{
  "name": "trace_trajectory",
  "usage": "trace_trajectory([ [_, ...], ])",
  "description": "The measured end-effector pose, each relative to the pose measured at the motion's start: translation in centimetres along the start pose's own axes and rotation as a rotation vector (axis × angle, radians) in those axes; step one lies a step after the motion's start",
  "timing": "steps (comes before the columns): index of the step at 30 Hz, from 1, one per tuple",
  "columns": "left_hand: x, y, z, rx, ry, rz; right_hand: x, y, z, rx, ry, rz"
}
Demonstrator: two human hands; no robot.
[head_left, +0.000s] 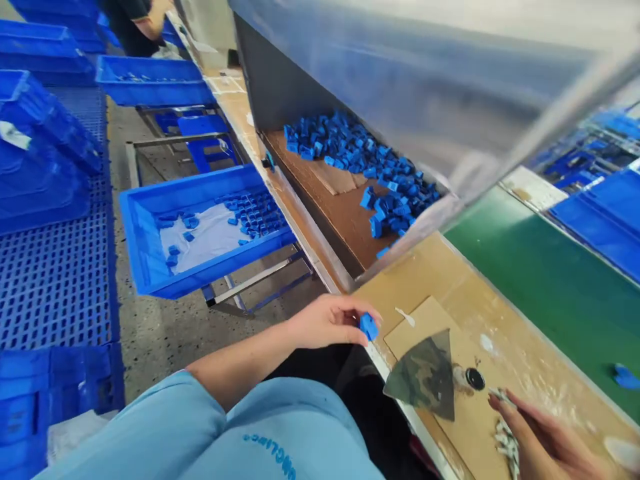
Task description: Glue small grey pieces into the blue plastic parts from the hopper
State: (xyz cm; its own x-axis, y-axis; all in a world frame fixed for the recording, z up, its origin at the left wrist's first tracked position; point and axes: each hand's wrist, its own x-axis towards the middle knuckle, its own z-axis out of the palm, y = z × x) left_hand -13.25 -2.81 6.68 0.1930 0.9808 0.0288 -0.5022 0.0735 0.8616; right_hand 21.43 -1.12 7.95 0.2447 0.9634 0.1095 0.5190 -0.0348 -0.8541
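My left hand [330, 321] pinches a small blue plastic part [369, 326] at the near edge of the brown workbench [450, 280]. My right hand [540, 437] rests at the bottom right, fingers closed around something thin; white scraps [507, 440] lie under it. Between the hands lie a dark triangular flap [425, 375] and a small black round piece [475, 379]. A heap of the same blue parts [360, 163] fills the brown chute under a steel hood [410, 73].
A blue tray [145, 247] holding several blue parts stands on a metal frame to the left. More blue crates [45, 153] are stacked on a pallet. A green conveyor belt [545, 280] carries one blue part [626, 377]. Another person [140, 20] stands at the far end.
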Motion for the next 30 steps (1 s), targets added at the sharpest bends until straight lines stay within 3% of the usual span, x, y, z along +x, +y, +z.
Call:
trace_trajectory([
  [2,0.0,-2.3,2.1,-0.062,-0.057,-0.111,-0.8,-1.5,1.3,0.114,0.003,0.032],
  [5,1.1,-4.9,4.3,-0.112,-0.053,-0.219,-1.6,-2.8,2.8,0.293,-0.079,-0.059],
  [9,2.4,-6.9,6.4,-0.158,-0.061,-0.326,-2.8,-2.9,3.3,0.364,-0.196,-0.074],
  [12,2.8,-7.9,7.5,-0.233,-0.065,-0.403,-3.6,-2.5,3.0,0.393,-0.197,-0.015],
  [16,2.9,-8.7,8.3,-0.22,0.007,-0.453,-3.8,-1.5,2.3,0.396,-0.129,0.044],
  [22,3.4,-8.9,8.7,0.055,-0.028,-0.342,-3.0,0.4,0.9,0.425,-0.004,0.132],
  [30,3.7,-9.4,9.1,0.092,-0.035,-0.368,-3.1,1.6,1.1,0.38,0.012,0.126],
])
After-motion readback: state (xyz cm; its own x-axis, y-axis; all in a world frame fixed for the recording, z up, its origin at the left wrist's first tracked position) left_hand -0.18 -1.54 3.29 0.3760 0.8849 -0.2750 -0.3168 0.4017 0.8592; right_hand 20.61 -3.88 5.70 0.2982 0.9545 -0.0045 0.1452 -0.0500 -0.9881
